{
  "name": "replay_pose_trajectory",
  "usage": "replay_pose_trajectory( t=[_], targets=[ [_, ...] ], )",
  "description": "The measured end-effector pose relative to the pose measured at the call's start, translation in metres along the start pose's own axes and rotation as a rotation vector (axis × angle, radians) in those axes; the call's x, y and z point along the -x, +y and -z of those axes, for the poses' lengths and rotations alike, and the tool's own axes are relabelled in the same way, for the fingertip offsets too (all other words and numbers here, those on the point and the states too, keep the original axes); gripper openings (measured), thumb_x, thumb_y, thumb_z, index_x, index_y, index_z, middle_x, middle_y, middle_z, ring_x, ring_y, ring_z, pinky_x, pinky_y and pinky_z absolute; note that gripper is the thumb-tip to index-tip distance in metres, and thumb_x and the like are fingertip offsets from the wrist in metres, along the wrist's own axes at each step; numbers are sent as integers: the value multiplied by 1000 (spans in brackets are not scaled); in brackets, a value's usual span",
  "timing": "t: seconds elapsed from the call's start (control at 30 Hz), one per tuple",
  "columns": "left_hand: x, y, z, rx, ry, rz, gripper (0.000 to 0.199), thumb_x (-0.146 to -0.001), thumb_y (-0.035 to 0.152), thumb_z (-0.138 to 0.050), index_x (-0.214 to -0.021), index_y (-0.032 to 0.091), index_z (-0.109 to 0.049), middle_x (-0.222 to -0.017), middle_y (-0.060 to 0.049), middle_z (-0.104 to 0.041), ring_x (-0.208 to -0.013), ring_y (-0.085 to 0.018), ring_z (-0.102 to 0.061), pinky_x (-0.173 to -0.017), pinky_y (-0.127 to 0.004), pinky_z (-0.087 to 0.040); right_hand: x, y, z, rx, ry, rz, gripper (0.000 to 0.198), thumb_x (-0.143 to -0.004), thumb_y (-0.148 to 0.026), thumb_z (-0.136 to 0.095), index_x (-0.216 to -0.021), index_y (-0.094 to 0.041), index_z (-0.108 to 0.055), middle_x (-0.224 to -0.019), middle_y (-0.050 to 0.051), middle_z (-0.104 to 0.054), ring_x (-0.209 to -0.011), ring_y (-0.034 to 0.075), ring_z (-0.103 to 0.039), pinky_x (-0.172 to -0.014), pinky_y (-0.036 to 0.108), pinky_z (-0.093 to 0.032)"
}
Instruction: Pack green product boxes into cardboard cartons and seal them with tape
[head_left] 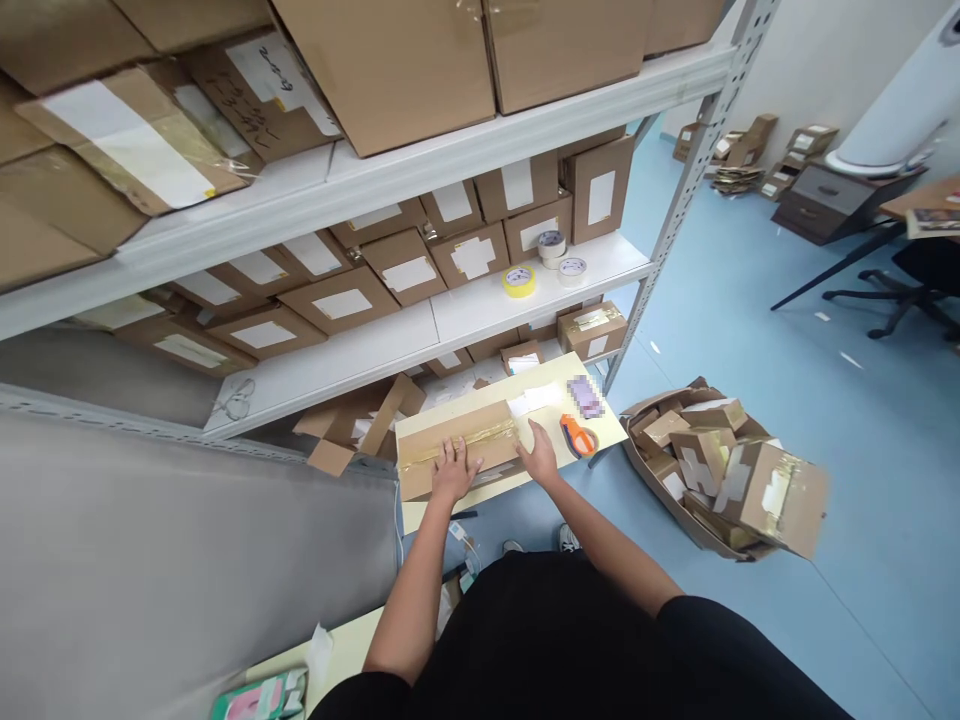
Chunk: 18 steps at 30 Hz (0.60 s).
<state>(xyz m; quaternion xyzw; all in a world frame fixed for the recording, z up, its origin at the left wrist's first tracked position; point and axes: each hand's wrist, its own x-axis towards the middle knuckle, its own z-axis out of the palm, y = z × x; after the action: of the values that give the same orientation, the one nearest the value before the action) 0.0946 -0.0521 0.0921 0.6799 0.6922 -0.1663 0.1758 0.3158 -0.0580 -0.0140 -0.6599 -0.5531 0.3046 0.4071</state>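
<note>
A long cardboard box with a strip of shiny tape along its top lies on a pale yellow table. My left hand rests on the box top, its fingers spread across the cardboard. At the box's right end is my right hand, fingers apart, its fingertips by the end edge. Just beyond that end lie white paper sheets. An orange tape dispenser sits to the right of my right hand, with a blurred purple item behind it.
A metal shelf rack full of cardboard boxes stands beyond the table, with tape rolls on its middle shelf. On the floor at right is a large carton heaped with smaller boxes. An open box sits left of the table.
</note>
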Motion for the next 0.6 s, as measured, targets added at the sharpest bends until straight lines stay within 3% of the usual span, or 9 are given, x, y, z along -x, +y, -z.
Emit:
replay_pose_trajectory(
  t=[0.17,0.3,0.4,0.47,0.6],
  targets=[
    [-17,-7,-3,31,-82,10,89,-99,68,-26,-169,15,-8,-173,-17,10,-161,-36,7,-126,-63,-15,-25,57,62,187,76,-177,63,-84,-33,-67,-142,-14,-57,-138,19,-64,-130,35,-58,-109,48,-48],
    [-38,-12,-4,48,-149,-5,97,-96,71,-32,-169,13,-6,-172,-21,12,-160,-40,7,-123,-69,-17,-41,98,105,314,-69,-274,30,-84,-30,-65,-108,-16,-74,-100,16,-76,-97,31,-71,-82,37,-55],
    [-47,-13,-2,43,-185,0,103,-93,74,-35,-168,11,-4,-170,-23,15,-160,-41,9,-122,-70,-16,-47,113,112,329,-192,-287,16,-84,-30,-65,-88,-18,-75,-84,11,-75,-81,27,-71,-70,32,-52],
    [-50,-12,1,33,-210,11,106,-91,75,-37,-168,11,-2,-170,-22,17,-159,-40,12,-122,-70,-16,-48,118,106,318,-221,-273,11,-80,-28,-69,-85,-19,-74,-89,10,-76,-84,25,-71,-72,30,-52],
    [-50,-11,4,19,-242,33,105,-91,74,-39,-168,13,0,-170,-20,20,-159,-38,15,-123,-69,-16,-47,125,87,320,-220,-274,32,-73,-24,-72,-103,-16,-75,-113,13,-75,-107,27,-68,-87,32,-53]
  ],
)
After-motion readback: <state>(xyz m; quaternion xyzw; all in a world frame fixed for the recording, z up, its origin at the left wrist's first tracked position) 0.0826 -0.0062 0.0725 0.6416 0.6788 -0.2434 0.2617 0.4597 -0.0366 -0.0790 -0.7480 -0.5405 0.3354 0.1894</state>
